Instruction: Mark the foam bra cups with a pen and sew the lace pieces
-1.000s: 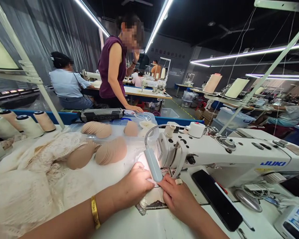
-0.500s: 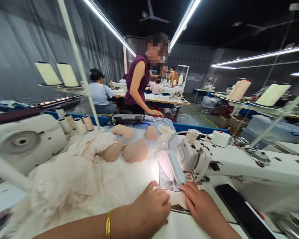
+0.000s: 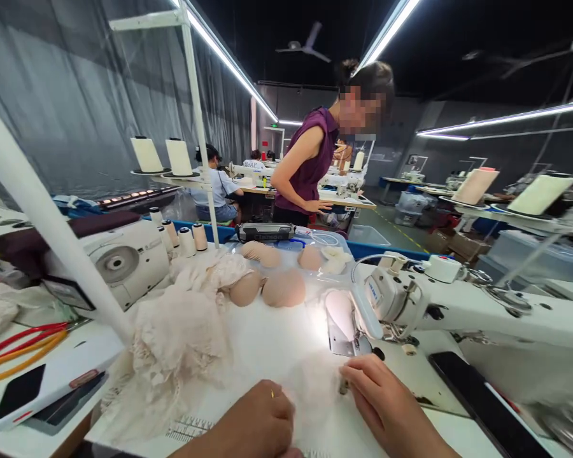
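My right hand (image 3: 386, 397) is closed over the white table just in front of the sewing machine (image 3: 391, 292). Its thumb and fingertips pinch a small dark metal piece (image 3: 344, 383), perhaps a bobbin case; blur hides its detail. My left hand (image 3: 262, 413) is curled low over the tabletop, left of the right hand, and its fingertips are hidden. Under the machine head the metal needle plate (image 3: 341, 342) is brightly lit. Beige moulded cups (image 3: 284, 288) lie behind, and a heap of cream lace fabric (image 3: 176, 343) is to the left.
Thread cones (image 3: 186, 242) stand at the back left beside another machine (image 3: 124, 257). A black phone-like slab (image 3: 482, 401) lies under the machine arm. Orange and red loops (image 3: 26, 353) and a white box (image 3: 57, 381) are at left. A person in purple (image 3: 308, 156) stands beyond.
Both hands have drawn back from the needle plate toward the table's front edge. The metal piece now shows in my right fingers. The view has swung left; the person in purple leans lower.
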A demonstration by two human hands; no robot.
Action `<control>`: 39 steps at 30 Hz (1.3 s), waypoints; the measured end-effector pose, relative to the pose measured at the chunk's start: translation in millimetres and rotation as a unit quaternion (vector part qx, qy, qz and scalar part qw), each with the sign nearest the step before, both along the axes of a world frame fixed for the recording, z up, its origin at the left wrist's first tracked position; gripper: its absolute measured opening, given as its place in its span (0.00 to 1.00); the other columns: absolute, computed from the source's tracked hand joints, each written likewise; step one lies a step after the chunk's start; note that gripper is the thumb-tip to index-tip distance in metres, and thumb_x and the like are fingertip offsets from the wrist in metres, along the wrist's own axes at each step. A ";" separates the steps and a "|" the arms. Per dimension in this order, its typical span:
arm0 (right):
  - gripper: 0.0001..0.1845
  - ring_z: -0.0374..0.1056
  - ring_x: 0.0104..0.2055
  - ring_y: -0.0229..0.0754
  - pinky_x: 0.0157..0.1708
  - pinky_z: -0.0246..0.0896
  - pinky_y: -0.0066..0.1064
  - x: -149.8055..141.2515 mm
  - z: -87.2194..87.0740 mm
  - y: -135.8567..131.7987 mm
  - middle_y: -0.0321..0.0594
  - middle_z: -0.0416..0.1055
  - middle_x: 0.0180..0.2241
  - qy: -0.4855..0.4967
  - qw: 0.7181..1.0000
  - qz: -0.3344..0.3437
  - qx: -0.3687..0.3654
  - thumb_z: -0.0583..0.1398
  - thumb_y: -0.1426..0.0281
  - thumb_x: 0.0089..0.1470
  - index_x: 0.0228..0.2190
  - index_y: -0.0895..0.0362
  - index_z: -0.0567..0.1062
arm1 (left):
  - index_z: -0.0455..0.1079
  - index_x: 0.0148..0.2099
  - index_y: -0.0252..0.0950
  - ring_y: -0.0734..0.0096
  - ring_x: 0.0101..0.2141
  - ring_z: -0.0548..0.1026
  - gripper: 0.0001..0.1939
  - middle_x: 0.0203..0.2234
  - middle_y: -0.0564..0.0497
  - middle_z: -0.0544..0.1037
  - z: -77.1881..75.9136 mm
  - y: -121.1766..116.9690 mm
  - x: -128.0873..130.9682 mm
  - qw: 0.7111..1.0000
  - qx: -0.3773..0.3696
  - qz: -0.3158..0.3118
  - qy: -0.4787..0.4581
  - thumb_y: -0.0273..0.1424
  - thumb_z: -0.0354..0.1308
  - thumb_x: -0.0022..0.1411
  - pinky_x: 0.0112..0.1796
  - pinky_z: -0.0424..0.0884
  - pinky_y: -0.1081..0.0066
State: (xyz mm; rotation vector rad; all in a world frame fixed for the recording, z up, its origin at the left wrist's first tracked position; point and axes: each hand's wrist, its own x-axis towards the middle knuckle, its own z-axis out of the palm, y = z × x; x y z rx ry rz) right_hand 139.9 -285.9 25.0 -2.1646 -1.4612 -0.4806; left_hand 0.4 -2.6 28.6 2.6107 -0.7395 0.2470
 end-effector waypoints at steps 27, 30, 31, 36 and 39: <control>0.28 0.62 0.38 0.43 0.40 0.56 0.33 -21.9 13.7 42.5 0.38 0.69 0.38 0.517 0.822 -0.022 0.237 0.64 0.42 0.63 0.31 0.55 0.75 | 0.62 0.34 0.40 0.72 0.28 0.55 0.29 0.26 0.60 0.58 34.5 -22.4 54.5 0.832 -0.446 0.184 0.275 0.62 0.62 0.60 0.29 0.53 0.71; 0.30 0.61 0.31 0.41 0.34 0.55 0.32 -18.5 3.2 42.6 0.33 0.67 0.29 0.512 0.817 -0.038 0.264 0.60 0.39 0.65 0.31 0.52 0.70 | 0.64 0.33 0.40 0.71 0.26 0.58 0.29 0.24 0.59 0.59 36.1 -15.1 65.7 0.903 -0.300 0.167 0.260 0.62 0.53 0.65 0.27 0.57 0.70; 0.31 0.58 0.26 0.40 0.31 0.53 0.31 -15.3 -0.8 43.4 0.29 0.62 0.23 0.532 0.806 -0.046 0.255 0.59 0.37 0.64 0.30 0.51 0.67 | 0.68 0.35 0.40 0.69 0.25 0.61 0.28 0.23 0.58 0.62 37.3 -9.3 72.7 0.921 -0.253 0.174 0.239 0.60 0.52 0.67 0.27 0.60 0.69; 0.33 0.52 0.21 0.39 0.28 0.47 0.32 4.2 -18.0 50.1 0.25 0.58 0.15 0.559 0.796 -0.094 0.212 0.58 0.34 0.62 0.28 0.50 0.64 | 0.70 0.62 0.37 0.42 0.64 0.69 0.23 0.62 0.36 0.75 40.8 35.7 123.7 0.943 -0.161 0.290 0.029 0.40 0.53 0.70 0.65 0.61 0.43; 0.33 0.56 0.22 0.40 0.29 0.49 0.33 8.7 -21.7 52.4 0.27 0.61 0.17 0.553 0.800 -0.086 0.215 0.57 0.34 0.62 0.28 0.50 0.65 | 0.72 0.61 0.33 0.42 0.66 0.70 0.20 0.62 0.34 0.76 35.3 56.1 147.6 0.938 -0.122 0.325 -0.002 0.35 0.56 0.71 0.68 0.59 0.38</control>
